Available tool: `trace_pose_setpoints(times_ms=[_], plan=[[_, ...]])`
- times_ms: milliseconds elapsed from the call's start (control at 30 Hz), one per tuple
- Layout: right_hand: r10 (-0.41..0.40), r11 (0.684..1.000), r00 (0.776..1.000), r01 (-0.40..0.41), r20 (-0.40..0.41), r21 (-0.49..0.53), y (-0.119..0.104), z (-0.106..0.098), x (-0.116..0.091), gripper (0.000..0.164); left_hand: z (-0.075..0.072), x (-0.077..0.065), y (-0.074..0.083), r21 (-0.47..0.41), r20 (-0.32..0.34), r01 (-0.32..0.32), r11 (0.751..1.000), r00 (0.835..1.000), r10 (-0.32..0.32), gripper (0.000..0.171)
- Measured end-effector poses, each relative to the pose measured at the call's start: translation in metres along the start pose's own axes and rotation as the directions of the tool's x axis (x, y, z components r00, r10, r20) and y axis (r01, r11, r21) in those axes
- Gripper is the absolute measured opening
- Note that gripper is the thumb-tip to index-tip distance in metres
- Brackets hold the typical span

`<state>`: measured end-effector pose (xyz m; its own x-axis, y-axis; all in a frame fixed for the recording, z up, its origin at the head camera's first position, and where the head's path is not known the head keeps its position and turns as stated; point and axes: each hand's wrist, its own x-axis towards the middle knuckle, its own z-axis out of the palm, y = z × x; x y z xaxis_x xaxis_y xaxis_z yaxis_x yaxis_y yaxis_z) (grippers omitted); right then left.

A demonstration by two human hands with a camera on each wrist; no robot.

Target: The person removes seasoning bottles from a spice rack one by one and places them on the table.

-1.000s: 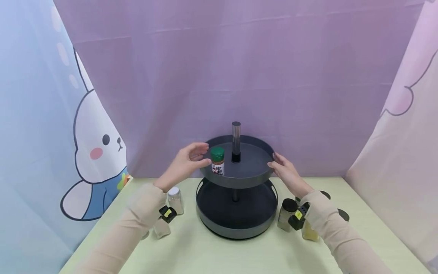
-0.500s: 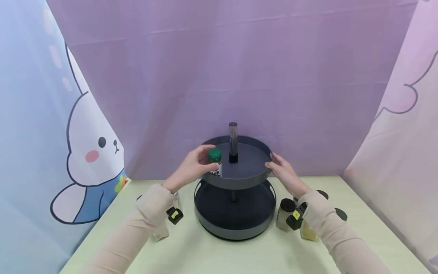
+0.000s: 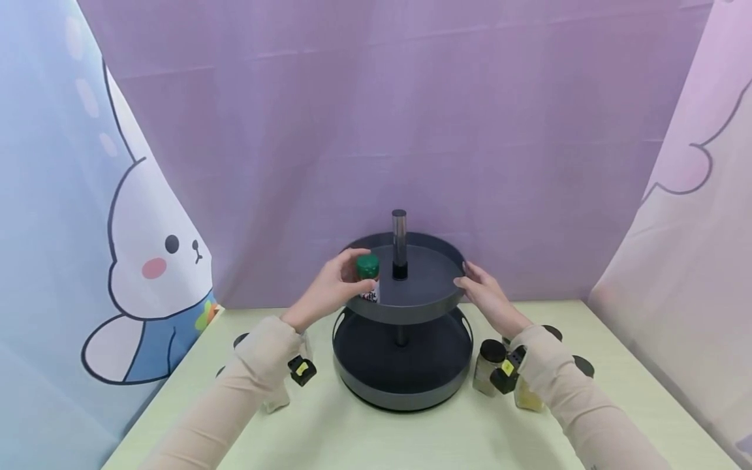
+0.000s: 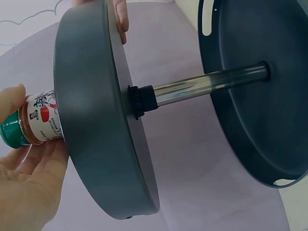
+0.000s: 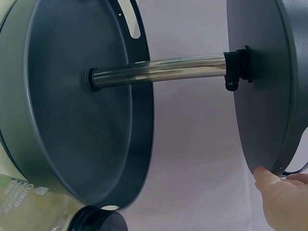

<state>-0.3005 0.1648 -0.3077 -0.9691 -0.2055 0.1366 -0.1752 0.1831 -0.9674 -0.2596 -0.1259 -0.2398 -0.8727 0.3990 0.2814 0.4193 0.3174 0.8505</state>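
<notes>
My left hand (image 3: 335,287) holds a small spice jar (image 3: 368,265) with a green cap and a printed label, at the left side of the upper tray (image 3: 431,277). In the left wrist view the thumb and fingers lie on opposite sides of this jar (image 4: 44,115); its base is hidden by the tray wall. My right hand (image 3: 492,303) grips the upper tray's right rim, its thumb at the edge. Both dark grey round trays belong to a two-tier rack with a metal post (image 3: 399,236). Below, the lower tray (image 3: 405,399) shows bare inside.
Right of the rack stand several jars, among them a black-lidded jar (image 3: 487,369) and one with yellow contents (image 3: 529,396). More jars, including a pale jar (image 3: 277,399), are partly hidden by my left arm. A purple curtain (image 3: 499,163) hangs behind.
My left hand has moved right and its fingers have gone from beside the green-capped spice jar to around it. The right hand keeps its hold on the rim. The head view has shifted slightly.
</notes>
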Motion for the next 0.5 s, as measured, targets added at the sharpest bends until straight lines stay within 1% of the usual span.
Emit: trace_pose_setpoints(times_ms=[33,167,500], plan=[[-0.001,1.000,1.000,0.001,0.001,-0.001,-0.0001,0.0001,-0.0001,0.070,0.0001,-0.0011,0.0023,0.002,-0.001,0.000,1.000,1.000,0.000,0.056],[-0.011,1.000,1.000,0.011,0.003,-0.004,-0.0002,0.0000,-0.0001,0.070,-0.0004,-0.0012,0.0033,-0.003,-0.006,-0.003,1.000,1.000,0.003,0.054],[-0.004,1.000,1.000,0.004,0.005,-0.012,0.0014,-0.0009,0.0005,0.069,0.0009,0.0007,0.0012,-0.012,-0.009,0.014,1.000,1.000,-0.015,0.053]])
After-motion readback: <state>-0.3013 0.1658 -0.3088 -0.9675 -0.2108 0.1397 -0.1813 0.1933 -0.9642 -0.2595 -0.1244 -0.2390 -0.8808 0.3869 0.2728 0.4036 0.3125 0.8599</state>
